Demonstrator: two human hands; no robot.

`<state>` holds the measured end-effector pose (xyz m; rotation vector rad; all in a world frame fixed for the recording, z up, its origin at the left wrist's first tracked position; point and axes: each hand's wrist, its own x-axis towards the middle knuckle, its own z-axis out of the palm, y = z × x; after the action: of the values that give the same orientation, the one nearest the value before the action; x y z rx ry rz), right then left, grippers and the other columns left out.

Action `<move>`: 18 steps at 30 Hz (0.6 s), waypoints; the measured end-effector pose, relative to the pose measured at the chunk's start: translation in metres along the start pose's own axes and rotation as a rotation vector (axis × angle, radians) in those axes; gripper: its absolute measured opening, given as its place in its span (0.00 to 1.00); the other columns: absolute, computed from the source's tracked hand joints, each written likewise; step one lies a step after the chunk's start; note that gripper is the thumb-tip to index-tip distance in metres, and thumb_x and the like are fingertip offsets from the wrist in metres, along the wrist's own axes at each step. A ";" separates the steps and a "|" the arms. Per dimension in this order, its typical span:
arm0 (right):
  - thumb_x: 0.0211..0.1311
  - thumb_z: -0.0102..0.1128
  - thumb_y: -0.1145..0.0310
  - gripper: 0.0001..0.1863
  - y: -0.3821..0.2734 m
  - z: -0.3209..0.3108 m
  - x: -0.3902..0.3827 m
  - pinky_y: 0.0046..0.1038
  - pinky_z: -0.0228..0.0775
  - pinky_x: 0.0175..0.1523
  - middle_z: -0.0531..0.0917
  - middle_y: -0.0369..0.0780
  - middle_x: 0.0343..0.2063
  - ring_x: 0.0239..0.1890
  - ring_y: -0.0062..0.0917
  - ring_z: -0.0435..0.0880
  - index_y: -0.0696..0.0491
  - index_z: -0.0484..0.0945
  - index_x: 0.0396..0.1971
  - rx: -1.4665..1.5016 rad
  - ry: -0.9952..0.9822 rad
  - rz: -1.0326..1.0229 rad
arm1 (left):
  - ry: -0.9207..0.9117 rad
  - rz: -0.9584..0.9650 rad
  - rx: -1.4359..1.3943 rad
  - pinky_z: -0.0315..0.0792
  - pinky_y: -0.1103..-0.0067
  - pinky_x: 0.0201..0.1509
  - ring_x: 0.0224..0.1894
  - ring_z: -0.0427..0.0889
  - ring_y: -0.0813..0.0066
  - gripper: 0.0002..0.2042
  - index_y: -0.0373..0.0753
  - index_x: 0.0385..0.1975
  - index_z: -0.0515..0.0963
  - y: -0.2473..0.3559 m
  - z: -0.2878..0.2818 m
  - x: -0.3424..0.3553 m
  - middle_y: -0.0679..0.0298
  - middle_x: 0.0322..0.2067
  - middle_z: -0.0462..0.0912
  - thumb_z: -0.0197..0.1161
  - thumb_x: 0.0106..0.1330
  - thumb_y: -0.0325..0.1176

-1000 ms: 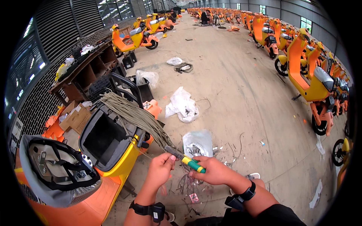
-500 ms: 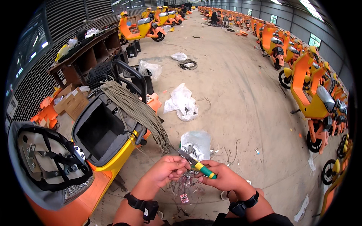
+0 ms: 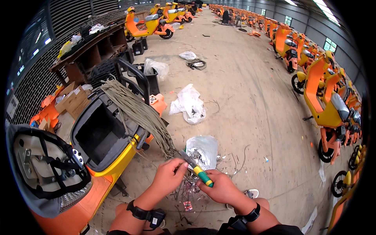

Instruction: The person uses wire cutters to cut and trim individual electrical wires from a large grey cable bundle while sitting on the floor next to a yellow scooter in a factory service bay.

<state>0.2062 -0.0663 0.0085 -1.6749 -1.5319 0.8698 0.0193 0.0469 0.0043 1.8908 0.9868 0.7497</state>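
Observation:
My right hand (image 3: 217, 184) grips the green and yellow handle of a hand tool (image 3: 201, 172) with a grey metal end pointing up-left. My left hand (image 3: 169, 176) is closed beside that metal end, thumb and fingers together; whatever it pinches is too small to make out. Just above it, a bundle of olive cords (image 3: 137, 117) drapes down from a yellow and orange scooter (image 3: 121, 156), which has an open black compartment (image 3: 98, 133). At the left lies a grey seat (image 3: 47, 168) turned over, its underside showing.
Plastic bags (image 3: 188, 102), wire scraps and a silver-lined bag (image 3: 201, 150) lie on the floor (image 3: 250, 86). A brown wooden bench (image 3: 94, 51) and cardboard boxes (image 3: 78, 102) are at the left. Rows of scooters (image 3: 321, 102) line the right; a dark figure (image 3: 226, 17) is far off.
The view has shifted, with the scooters on the right now lower in the picture. Both hands stay together at the tool; my left fingers have moved slightly and closed up beside its metal end.

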 end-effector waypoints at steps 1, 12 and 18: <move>0.64 0.68 0.59 0.15 -0.001 0.000 0.001 0.38 0.76 0.51 0.83 0.48 0.41 0.44 0.44 0.83 0.57 0.83 0.31 -0.010 -0.040 0.023 | 0.005 -0.037 -0.026 0.69 0.83 0.30 0.28 0.74 0.86 0.09 0.33 0.37 0.81 0.001 -0.001 0.000 0.69 0.26 0.80 0.64 0.72 0.34; 0.64 0.69 0.58 0.15 0.008 0.005 -0.008 0.35 0.73 0.61 0.80 0.49 0.56 0.57 0.42 0.81 0.55 0.87 0.37 0.178 -0.137 -0.044 | -0.176 -0.430 -0.751 0.56 0.85 0.22 0.17 0.61 0.88 0.10 0.31 0.37 0.80 0.013 -0.015 -0.007 0.73 0.19 0.71 0.58 0.75 0.33; 0.63 0.70 0.60 0.13 -0.003 -0.005 -0.020 0.34 0.73 0.61 0.79 0.48 0.58 0.58 0.41 0.81 0.52 0.88 0.41 0.161 -0.135 -0.173 | -0.361 -0.625 -1.207 0.55 0.85 0.21 0.14 0.58 0.88 0.09 0.33 0.37 0.78 0.016 -0.033 -0.024 0.75 0.18 0.69 0.54 0.76 0.31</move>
<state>0.2071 -0.0863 0.0144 -1.3712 -1.6237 1.0012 -0.0133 0.0349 0.0305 0.5737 0.5829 0.4138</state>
